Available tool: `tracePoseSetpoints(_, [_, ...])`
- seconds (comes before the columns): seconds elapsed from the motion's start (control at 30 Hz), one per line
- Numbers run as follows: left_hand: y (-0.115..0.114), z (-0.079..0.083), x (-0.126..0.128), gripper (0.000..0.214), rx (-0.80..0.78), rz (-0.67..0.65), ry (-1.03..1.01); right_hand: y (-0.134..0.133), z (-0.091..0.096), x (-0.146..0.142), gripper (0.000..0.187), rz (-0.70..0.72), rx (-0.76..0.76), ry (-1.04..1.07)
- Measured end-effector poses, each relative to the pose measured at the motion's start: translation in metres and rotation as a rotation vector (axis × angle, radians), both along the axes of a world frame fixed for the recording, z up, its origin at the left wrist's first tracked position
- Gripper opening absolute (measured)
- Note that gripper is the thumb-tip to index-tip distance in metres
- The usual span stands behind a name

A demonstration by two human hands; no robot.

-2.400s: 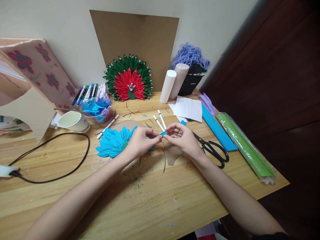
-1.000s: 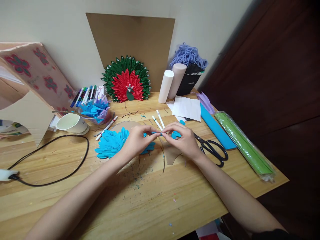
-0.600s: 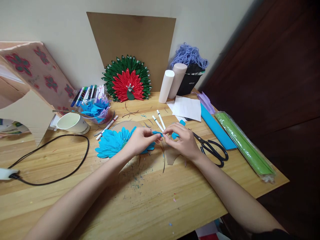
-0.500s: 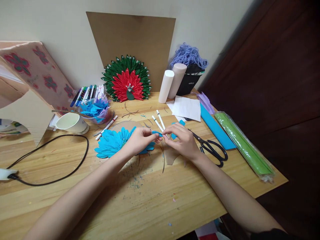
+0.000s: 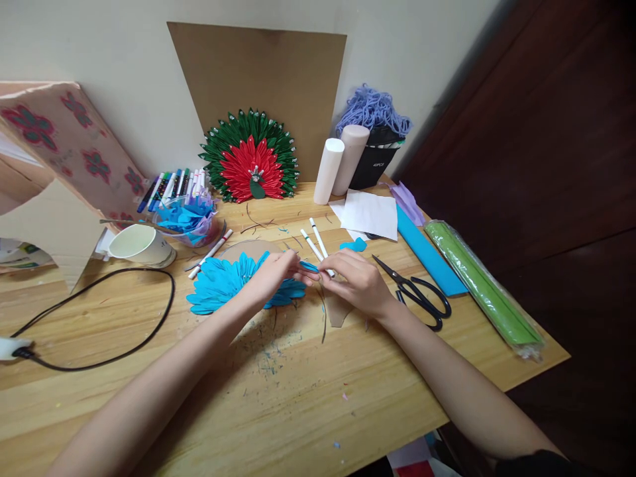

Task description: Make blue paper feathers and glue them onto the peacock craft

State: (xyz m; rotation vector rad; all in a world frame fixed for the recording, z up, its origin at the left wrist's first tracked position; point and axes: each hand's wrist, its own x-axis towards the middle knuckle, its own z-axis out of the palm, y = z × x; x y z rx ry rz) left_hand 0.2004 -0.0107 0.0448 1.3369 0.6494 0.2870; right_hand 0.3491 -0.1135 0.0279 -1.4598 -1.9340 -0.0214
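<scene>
Between my two hands is a small blue paper petal (image 5: 309, 266). The fingers of my left hand (image 5: 281, 273) are closed on one end of it. At its other end, my right hand (image 5: 356, 278) pinches with thumb and forefinger. A fan of blue crepe-paper petals (image 5: 216, 281) lies under and left of my left hand, partly hidden by it, on a round cardboard base (image 5: 238, 250). Just beyond my right hand rest loose blue paper pieces (image 5: 353, 246). Black-handled scissors (image 5: 415, 291) lie to the right of that hand, blades towards it.
Two white markers (image 5: 314, 242) lie past my hands. A red-and-green paper peacock (image 5: 256, 162) leans on a cardboard sheet (image 5: 263, 73). At left stand a paper cup (image 5: 139, 246), a tub of paper scraps (image 5: 186, 222) and a black cable (image 5: 171, 298). Green wrapped paper (image 5: 481, 288) lies at right.
My right hand has shifted slightly left and lower, uncovering more of the loose blue pieces. My left fingers have turned a little around the petal. The whole view has moved slightly.
</scene>
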Motion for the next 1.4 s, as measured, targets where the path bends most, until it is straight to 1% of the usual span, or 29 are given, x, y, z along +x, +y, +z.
tracePoseSetpoints(0.03, [-0.001,0.000,0.000,0.032,0.020,0.004,0.011,0.000,0.000,0.000,0.012,0.007,-0.008,0.000])
tracePoseSetpoints(0.17, [-0.002,0.000,-0.002,0.025,0.181,-0.001,0.093,-0.001,0.000,0.000,0.012,0.028,-0.019,-0.013])
tracePoseSetpoints(0.27, [-0.002,0.001,-0.003,0.026,0.228,-0.027,0.095,0.000,0.003,-0.001,0.008,0.009,-0.024,0.054])
tracePoseSetpoints(0.33, [-0.002,0.001,-0.003,0.027,0.261,-0.027,0.104,0.000,0.005,-0.002,0.007,-0.045,-0.059,0.195])
tracePoseSetpoints(0.43, [-0.004,0.002,-0.003,0.030,0.346,0.000,0.122,0.002,0.006,-0.004,0.010,-0.115,-0.205,0.500])
tracePoseSetpoints(0.5, [-0.006,0.002,-0.003,0.031,0.418,0.014,0.129,0.004,0.004,-0.004,0.009,-0.133,-0.297,0.653])
tracePoseSetpoints(0.57, [-0.007,0.002,-0.004,0.030,0.492,0.018,0.131,0.005,0.003,-0.004,0.010,-0.139,-0.346,0.727])
tracePoseSetpoints(0.67, [-0.007,0.003,-0.005,0.031,0.559,-0.003,0.116,0.006,0.001,-0.002,0.011,-0.126,-0.380,0.770])
tracePoseSetpoints(0.77, [-0.003,0.004,-0.005,0.031,0.531,-0.054,0.080,0.007,0.001,0.001,0.012,-0.111,-0.411,0.787])
tracePoseSetpoints(0.83, [0.002,0.003,-0.005,0.032,0.457,-0.059,0.045,0.006,0.002,0.003,0.010,-0.133,-0.388,0.761])
tracePoseSetpoints(0.93, [0.007,0.002,-0.004,0.038,0.249,-0.027,0.017,0.004,0.004,0.005,0.006,-0.185,-0.239,0.625])
tracePoseSetpoints(1.0, [0.009,0.002,-0.003,0.043,0.100,-0.035,0.034,0.002,0.006,0.005,0.004,-0.161,-0.117,0.472])
tracePoseSetpoints(1.07, [0.007,0.002,-0.003,0.040,0.016,-0.051,0.062,0.000,0.008,0.004,0.007,-0.103,-0.019,0.313])
tracePoseSetpoints(1.13, [0.005,0.002,-0.004,0.030,-0.009,-0.051,0.073,-0.001,0.008,0.003,0.009,-0.059,0.043,0.203])
tracePoseSetpoints(1.23, [0.003,0.002,-0.005,0.019,0.005,-0.045,0.071,0.000,0.007,0.002,0.013,-0.038,0.069,0.142])
tracePoseSetpoints(1.3, [0.002,0.002,-0.005,0.017,0.038,-0.039,0.075,0.000,0.006,0.001,0.015,-0.023,0.060,0.165])
tracePoseSetpoints(1.4, [0.003,0.001,-0.005,0.017,0.103,-0.037,0.091,-0.001,0.005,-0.001,0.014,-0.034,0.012,0.298])
